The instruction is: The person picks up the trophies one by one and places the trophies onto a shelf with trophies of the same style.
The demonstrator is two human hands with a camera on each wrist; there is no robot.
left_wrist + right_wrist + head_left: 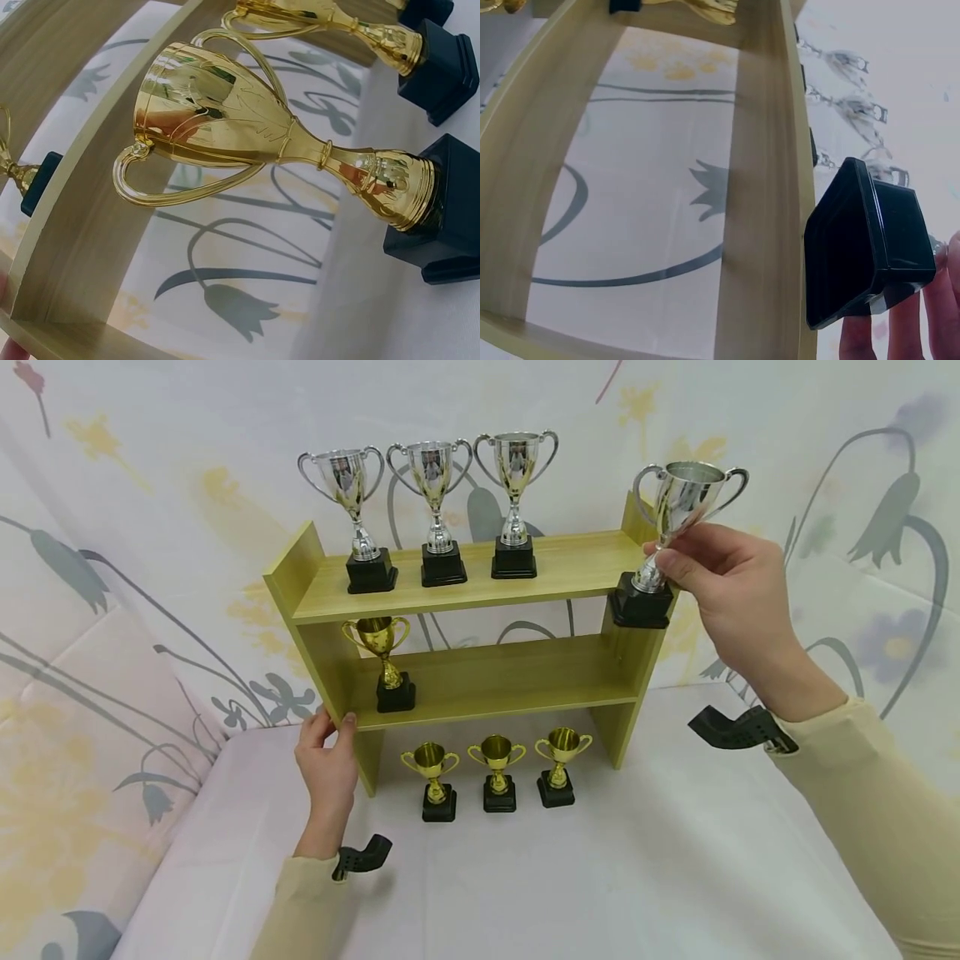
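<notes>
My right hand (738,585) pinches a silver trophy cup (684,497) by its stem, between thumb and fingers. Its black base (870,247) is at the right end of the wooden shelf's top board, slightly tilted; whether it touches the wood I cannot tell. My left hand (327,772) grips the left side panel of the wooden shelf (495,672), thumb at the front edge by the middle board. Three silver trophies (435,485) stand upright on the top board. A gold trophy (380,639) stands at the left end of the middle board.
Three gold trophies (498,768) stand in a row on the white-covered table (525,885), at the shelf's foot; one gold cup (217,112) looms large in the left wrist view. A flower-patterned cloth (150,468) hangs behind the shelf. Each wrist wears a black strap (738,727).
</notes>
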